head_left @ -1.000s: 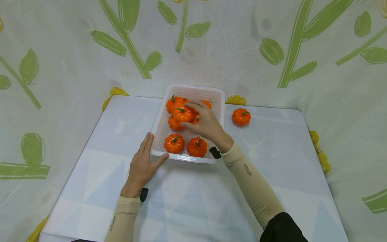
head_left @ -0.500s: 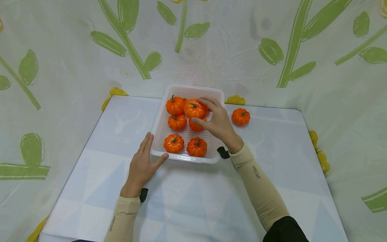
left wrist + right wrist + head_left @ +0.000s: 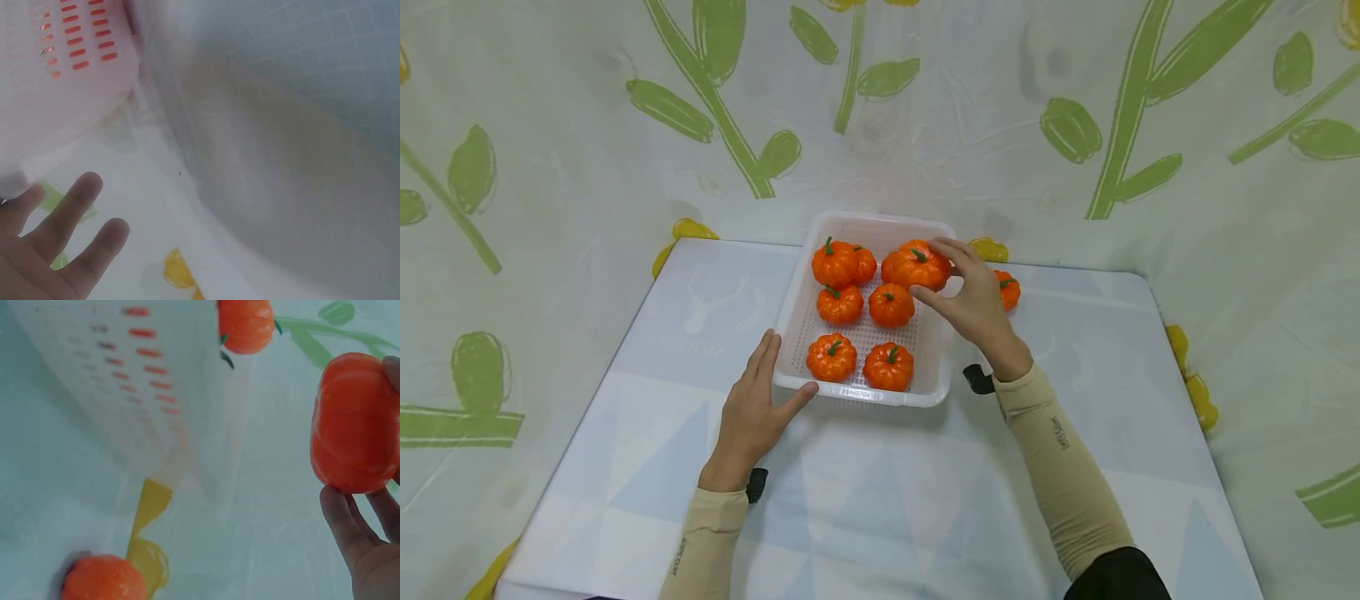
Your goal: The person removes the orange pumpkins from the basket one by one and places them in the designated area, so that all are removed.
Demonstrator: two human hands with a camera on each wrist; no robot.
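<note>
My right hand (image 3: 977,308) pinches a small orange toy pumpkin (image 3: 927,267) with a green stem, raised over the back right of a white plastic basket (image 3: 938,367). Seen from the right wrist, thumb and fingertips clasp opposite sides of this pumpkin (image 3: 355,425), higher than the basket wall (image 3: 187,394). Several like pumpkins (image 3: 831,357) sit inside the basket; one at the back right is partly hidden behind the held one. My left hand (image 3: 751,417) rests against the basket's front left corner, fingers straight along the side and thumb at the front rim. Its fingers (image 3: 103,247) appear extended in the left wrist view.
One more pumpkin (image 3: 1010,293) lies on the table right of the basket, partly covered by my right hand. A pale patterned cloth (image 3: 880,500) covers the table. Behind the table's back edge hangs a sheet (image 3: 925,167) printed with green leaves.
My right hand has carried the pumpkin rightward from above the back left pumpkins toward the basket's right wall, uncovering those beneath. The left hand and basket have stayed in place.
</note>
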